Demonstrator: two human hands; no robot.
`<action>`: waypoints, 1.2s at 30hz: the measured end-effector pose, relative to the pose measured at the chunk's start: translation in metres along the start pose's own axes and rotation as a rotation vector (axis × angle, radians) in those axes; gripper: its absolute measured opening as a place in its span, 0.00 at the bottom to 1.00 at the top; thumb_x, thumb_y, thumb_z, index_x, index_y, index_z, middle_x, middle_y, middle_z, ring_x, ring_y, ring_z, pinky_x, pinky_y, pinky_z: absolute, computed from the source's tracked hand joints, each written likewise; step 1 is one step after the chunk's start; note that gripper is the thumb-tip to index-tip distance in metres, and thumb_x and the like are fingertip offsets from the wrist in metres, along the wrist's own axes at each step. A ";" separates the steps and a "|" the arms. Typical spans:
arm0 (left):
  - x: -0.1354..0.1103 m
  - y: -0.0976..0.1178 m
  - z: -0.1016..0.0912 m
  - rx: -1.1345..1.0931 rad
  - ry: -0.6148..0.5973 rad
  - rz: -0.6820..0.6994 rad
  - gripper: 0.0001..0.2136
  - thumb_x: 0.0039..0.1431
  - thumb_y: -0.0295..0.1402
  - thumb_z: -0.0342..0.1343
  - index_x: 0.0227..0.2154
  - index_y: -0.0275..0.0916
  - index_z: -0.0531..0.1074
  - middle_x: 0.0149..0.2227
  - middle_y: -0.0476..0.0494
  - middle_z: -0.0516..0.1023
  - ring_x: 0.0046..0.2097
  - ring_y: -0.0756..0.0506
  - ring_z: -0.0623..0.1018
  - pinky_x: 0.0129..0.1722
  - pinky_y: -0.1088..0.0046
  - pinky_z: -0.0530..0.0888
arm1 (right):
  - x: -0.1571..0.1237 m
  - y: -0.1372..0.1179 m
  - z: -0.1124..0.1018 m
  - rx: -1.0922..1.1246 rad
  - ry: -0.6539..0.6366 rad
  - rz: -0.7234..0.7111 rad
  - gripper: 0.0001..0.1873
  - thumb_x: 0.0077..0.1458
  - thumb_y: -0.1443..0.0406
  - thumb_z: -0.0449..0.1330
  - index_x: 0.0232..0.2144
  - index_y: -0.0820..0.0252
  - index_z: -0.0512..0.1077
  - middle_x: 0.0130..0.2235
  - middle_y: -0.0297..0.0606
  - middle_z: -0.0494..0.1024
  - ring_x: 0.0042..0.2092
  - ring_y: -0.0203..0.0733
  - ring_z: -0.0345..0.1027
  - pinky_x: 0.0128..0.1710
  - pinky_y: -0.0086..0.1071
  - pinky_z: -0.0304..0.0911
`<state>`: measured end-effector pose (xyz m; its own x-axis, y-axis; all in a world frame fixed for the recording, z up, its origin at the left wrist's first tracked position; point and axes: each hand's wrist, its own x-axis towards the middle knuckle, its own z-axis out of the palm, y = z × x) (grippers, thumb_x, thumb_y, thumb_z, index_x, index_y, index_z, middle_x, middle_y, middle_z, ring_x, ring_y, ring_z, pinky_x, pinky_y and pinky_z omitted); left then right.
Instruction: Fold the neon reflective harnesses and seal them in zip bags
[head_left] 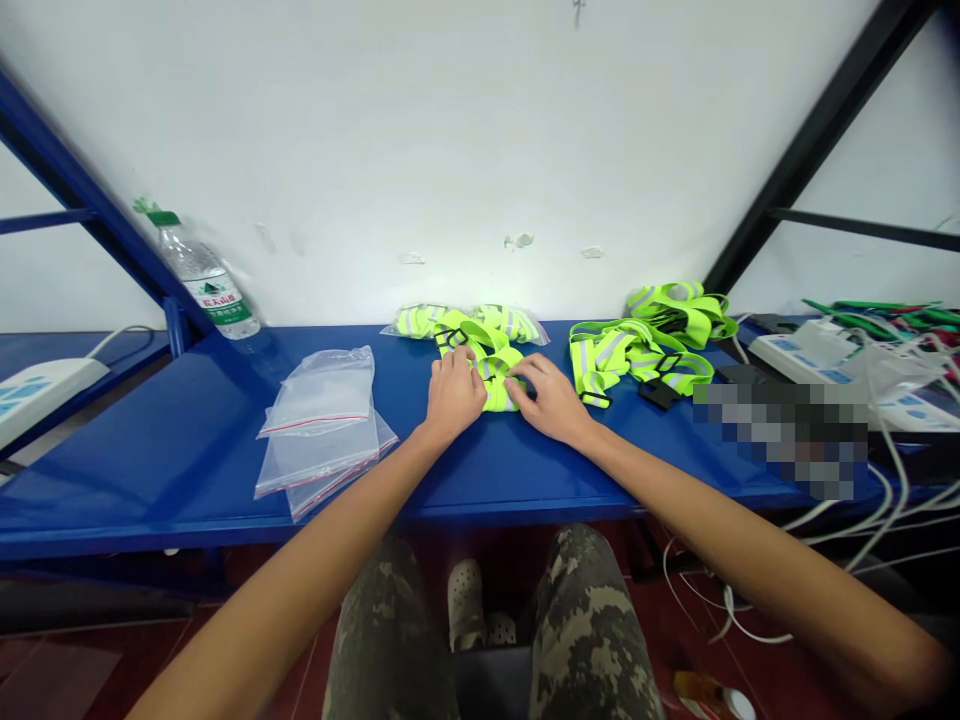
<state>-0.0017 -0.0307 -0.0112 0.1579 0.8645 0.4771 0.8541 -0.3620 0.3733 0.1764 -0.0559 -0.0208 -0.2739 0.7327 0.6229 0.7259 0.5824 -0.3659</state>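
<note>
A neon-yellow reflective strap [496, 396] with silver stripes lies folded on the blue table between my hands. My left hand [454, 392] is closed on its left side, fingers bent over the folds. From the other side, my right hand [553, 398] grips the right edge, thumb and fingers curled together. A black buckle [453, 338] shows on the loose part of the strap just beyond my left hand. Behind it, clear bags [420, 320] holding more yellow strap lie against the wall. Loose reflective straps [637, 350] with black buckles are heaped to the right of my right hand.
Flat clear zip bags [319, 440] are stacked on the blue table [187, 450] left of my left arm. A water bottle [206, 275] leans at the back left. Power strips [806, 350], cables and a blurred patch lie at the right. Blue and black frame bars flank the table.
</note>
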 end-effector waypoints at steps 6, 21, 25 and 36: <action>0.002 0.002 0.005 -0.106 -0.002 0.046 0.09 0.59 0.23 0.46 0.42 0.35 0.64 0.43 0.34 0.73 0.46 0.39 0.74 0.48 0.62 0.70 | 0.010 0.003 0.003 0.098 -0.186 0.055 0.21 0.67 0.55 0.47 0.47 0.61 0.74 0.50 0.46 0.78 0.53 0.49 0.71 0.55 0.40 0.63; -0.003 0.007 0.006 -0.180 -0.061 0.059 0.13 0.63 0.28 0.46 0.49 0.38 0.65 0.49 0.39 0.76 0.52 0.39 0.73 0.53 0.60 0.69 | 0.015 0.022 -0.007 0.158 -0.502 -0.108 0.44 0.52 0.49 0.65 0.64 0.65 0.61 0.63 0.52 0.66 0.64 0.55 0.60 0.64 0.49 0.55; -0.002 0.009 0.006 -0.141 -0.085 -0.012 0.16 0.64 0.29 0.43 0.53 0.37 0.64 0.42 0.39 0.80 0.49 0.38 0.76 0.50 0.60 0.71 | 0.006 0.021 -0.005 0.094 -0.374 -0.129 0.40 0.52 0.49 0.66 0.62 0.63 0.65 0.62 0.51 0.68 0.63 0.55 0.61 0.63 0.49 0.58; -0.004 0.008 0.003 -0.225 0.066 -0.128 0.10 0.62 0.33 0.51 0.44 0.39 0.70 0.38 0.43 0.80 0.44 0.40 0.77 0.46 0.64 0.71 | 0.004 0.005 -0.010 -0.056 -0.322 -0.216 0.23 0.64 0.55 0.54 0.54 0.65 0.72 0.52 0.51 0.77 0.53 0.55 0.72 0.54 0.45 0.66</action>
<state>0.0058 -0.0361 -0.0131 0.0162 0.8863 0.4629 0.7325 -0.3256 0.5978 0.1858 -0.0538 -0.0134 -0.6019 0.6732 0.4296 0.6607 0.7220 -0.2057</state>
